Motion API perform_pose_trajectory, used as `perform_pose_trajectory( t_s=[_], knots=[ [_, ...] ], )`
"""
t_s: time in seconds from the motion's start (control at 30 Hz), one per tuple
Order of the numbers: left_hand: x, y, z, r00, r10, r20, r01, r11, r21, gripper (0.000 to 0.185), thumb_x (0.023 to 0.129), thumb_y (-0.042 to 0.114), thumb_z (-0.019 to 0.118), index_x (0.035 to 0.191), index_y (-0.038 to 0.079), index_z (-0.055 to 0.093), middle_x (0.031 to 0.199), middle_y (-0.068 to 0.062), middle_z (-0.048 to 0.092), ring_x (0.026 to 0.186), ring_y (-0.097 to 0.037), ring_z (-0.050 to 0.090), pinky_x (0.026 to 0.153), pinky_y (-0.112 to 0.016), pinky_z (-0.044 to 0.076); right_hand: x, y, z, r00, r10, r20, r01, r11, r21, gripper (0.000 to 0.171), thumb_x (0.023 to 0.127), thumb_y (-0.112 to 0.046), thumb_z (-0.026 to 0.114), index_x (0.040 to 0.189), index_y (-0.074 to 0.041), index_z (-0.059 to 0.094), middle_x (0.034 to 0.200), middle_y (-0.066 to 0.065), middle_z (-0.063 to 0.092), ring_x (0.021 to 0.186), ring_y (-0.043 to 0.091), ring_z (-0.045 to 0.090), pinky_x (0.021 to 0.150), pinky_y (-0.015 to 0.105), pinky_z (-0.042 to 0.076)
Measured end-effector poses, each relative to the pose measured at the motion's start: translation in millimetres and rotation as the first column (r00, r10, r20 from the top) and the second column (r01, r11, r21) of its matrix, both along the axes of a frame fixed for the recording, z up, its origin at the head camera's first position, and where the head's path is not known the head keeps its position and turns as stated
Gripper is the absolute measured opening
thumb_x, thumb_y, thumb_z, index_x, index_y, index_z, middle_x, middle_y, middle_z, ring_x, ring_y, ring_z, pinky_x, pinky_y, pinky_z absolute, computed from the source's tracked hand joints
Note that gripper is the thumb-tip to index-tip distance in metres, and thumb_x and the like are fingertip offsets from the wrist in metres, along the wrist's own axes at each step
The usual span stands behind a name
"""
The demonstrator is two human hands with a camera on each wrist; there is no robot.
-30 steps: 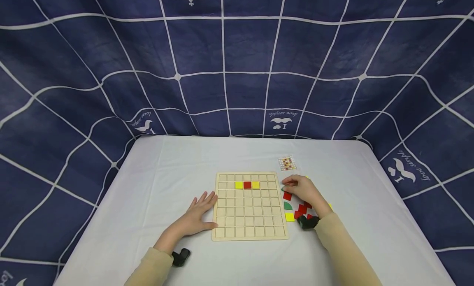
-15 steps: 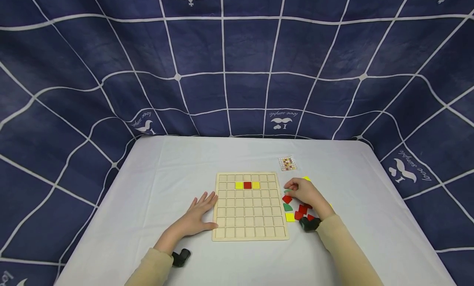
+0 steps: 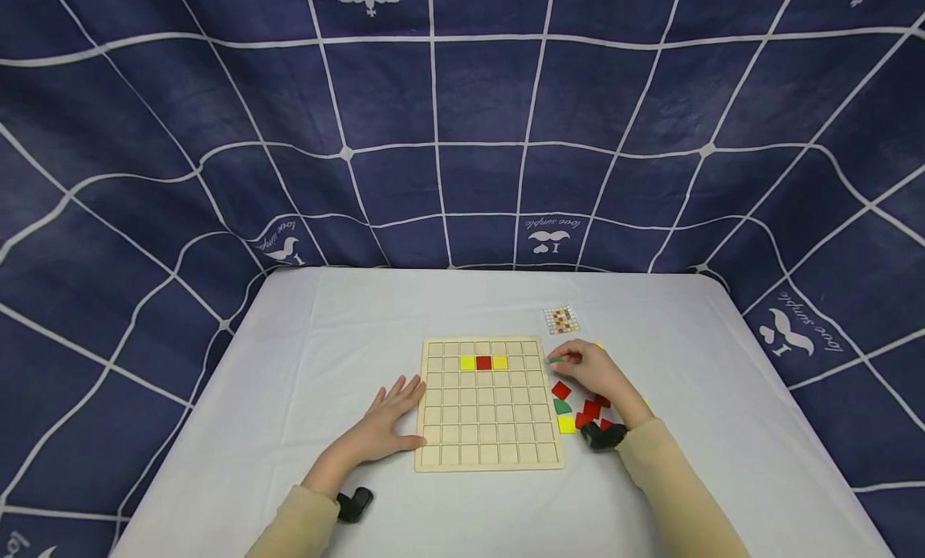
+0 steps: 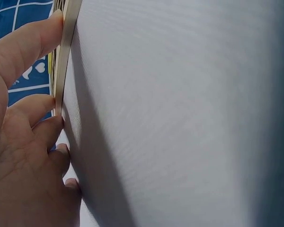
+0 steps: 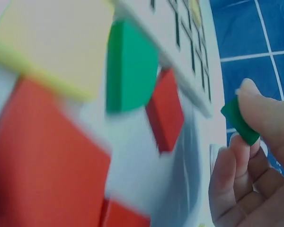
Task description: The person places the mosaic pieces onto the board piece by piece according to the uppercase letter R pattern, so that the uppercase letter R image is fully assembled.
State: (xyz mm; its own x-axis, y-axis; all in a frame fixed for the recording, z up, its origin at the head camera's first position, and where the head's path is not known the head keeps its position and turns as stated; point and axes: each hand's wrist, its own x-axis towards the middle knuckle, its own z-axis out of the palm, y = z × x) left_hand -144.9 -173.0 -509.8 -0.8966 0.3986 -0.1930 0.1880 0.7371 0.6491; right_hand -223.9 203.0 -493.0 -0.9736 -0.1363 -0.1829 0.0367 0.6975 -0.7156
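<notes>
The left hand (image 3: pixel 383 429) lies flat on the tabletop (image 3: pixel 325 357), fingers straight against the near-left edge of the wooden grid board (image 3: pixel 487 401). Just right of the board, the right hand (image 3: pixel 596 373) pinches a green tile (image 5: pixel 240 121) between thumb and fingertips, above loose red, green and yellow tiles (image 3: pixel 578 413). The tile looks light, stiff and smooth, best held by its edges. Beyond lies 1 pattern card (image 3: pixel 561 319). The backdrop (image 3: pixel 462 140) reads "love simple", mirrored.
</notes>
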Motion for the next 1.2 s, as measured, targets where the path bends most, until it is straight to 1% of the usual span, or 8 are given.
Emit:
perform_pose_trajectory(
  t_s=[0.1, 0.27, 0.43, 0.6, 0.77, 0.9, 1.03, 1.2],
  knots=[
    [0.1, 0.0, -0.3, 1.000, 0.002, 0.002, -0.002, 1.000, 0.001, 0.089, 0.081, 0.027, 0.079, 0.153, 0.004, 0.033, 0.163, -0.012, 0.022, 0.154, -0.035, 0.006, 0.123, -0.057, -0.001, -2.9, -6.4, -2.1, 1.000, -0.022, -0.007, 0.021, 0.996, -0.082, 0.016, 0.091, -0.015, 0.070, 0.104, -0.007, 0.068, 0.089, 0.006, 0.061, 0.082, 0.019, 0.053, 0.073, 0.026, 0.045],
    [-0.1, -0.2, -2.0, 1.000, 0.001, -0.002, -0.001, 1.000, 0.000, 0.089, 0.081, 0.028, 0.080, 0.153, 0.004, 0.033, 0.164, -0.012, 0.021, 0.154, -0.034, 0.006, 0.123, -0.057, -0.001, -5.9, -19.2, -6.4, 0.999, -0.050, -0.007, 0.048, 0.982, -0.183, 0.017, 0.092, -0.016, 0.069, 0.105, -0.005, 0.065, 0.092, 0.007, 0.065, 0.080, 0.018, 0.056, 0.071, 0.024, 0.047],
    [-0.3, -0.5, -2.8, 1.000, -0.001, -0.004, 0.001, 1.000, 0.000, 0.089, 0.081, 0.028, 0.080, 0.153, 0.004, 0.032, 0.164, -0.012, 0.021, 0.154, -0.035, 0.006, 0.123, -0.057, 0.000, -9.4, -30.4, -11.4, 0.998, -0.055, 0.005, 0.054, 0.971, -0.233, 0.018, 0.093, -0.017, 0.068, 0.106, -0.005, 0.066, 0.094, 0.007, 0.067, 0.078, 0.016, 0.058, 0.069, 0.023, 0.049],
    [-0.5, -0.7, -1.9, 1.000, -0.010, -0.009, 0.010, 1.000, 0.001, 0.089, 0.081, 0.027, 0.079, 0.153, 0.004, 0.032, 0.163, -0.013, 0.022, 0.154, -0.035, 0.006, 0.123, -0.058, 0.000, -11.6, -42.3, -12.3, 0.998, -0.050, -0.024, 0.044, 0.979, -0.197, 0.017, 0.093, -0.017, 0.068, 0.107, -0.007, 0.069, 0.095, 0.008, 0.070, 0.079, 0.014, 0.061, 0.071, 0.024, 0.050],
    [0.0, -0.7, -1.2, 1.000, -0.015, -0.008, 0.015, 1.000, 0.011, 0.089, 0.081, 0.027, 0.079, 0.153, 0.003, 0.032, 0.163, -0.014, 0.022, 0.153, -0.036, 0.006, 0.123, -0.058, 0.000, -10.9, -51.7, -10.2, 0.999, -0.031, -0.035, 0.027, 0.993, -0.116, 0.014, 0.093, -0.017, 0.068, 0.105, -0.011, 0.072, 0.096, 0.004, 0.073, 0.080, 0.013, 0.064, 0.073, 0.029, 0.053],
    [0.2, -0.5, -1.2, 1.000, -0.016, -0.006, 0.016, 1.000, 0.015, 0.089, 0.081, 0.026, 0.079, 0.153, 0.003, 0.032, 0.163, -0.014, 0.022, 0.153, -0.036, 0.006, 0.123, -0.058, 0.000, -10.3, -57.6, -10.5, 0.999, -0.009, -0.053, 0.005, 0.998, -0.061, 0.013, 0.092, -0.018, 0.069, 0.104, -0.013, 0.073, 0.094, 0.002, 0.073, 0.081, 0.012, 0.064, 0.076, 0.032, 0.055],
    [-0.1, 0.0, -1.6, 1.000, -0.012, -0.005, 0.012, 1.000, 0.011, 0.089, 0.081, 0.026, 0.080, 0.153, 0.004, 0.032, 0.163, -0.014, 0.022, 0.154, -0.036, 0.006, 0.123, -0.058, 0.000, -9.6, -61.5, -11.5, 0.997, 0.002, -0.079, -0.004, 1.000, -0.030, 0.012, 0.092, -0.017, 0.070, 0.102, -0.012, 0.074, 0.096, 0.002, 0.072, 0.082, 0.013, 0.064, 0.079, 0.034, 0.055],
    [-0.5, 0.6, -1.1, 1.000, -0.008, -0.006, 0.008, 1.000, 0.007, 0.089, 0.081, 0.027, 0.080, 0.153, 0.004, 0.033, 0.163, -0.013, 0.022, 0.154, -0.036, 0.006, 0.123, -0.058, 0.000, -9.5, -64.8, -11.5, 0.994, 0.004, -0.111, -0.004, 1.000, 0.006, 0.011, 0.091, -0.015, 0.071, 0.099, -0.009, 0.075, 0.094, 0.004, 0.067, 0.079, 0.013, 0.060, 0.076, 0.031, 0.054]
  ],
)
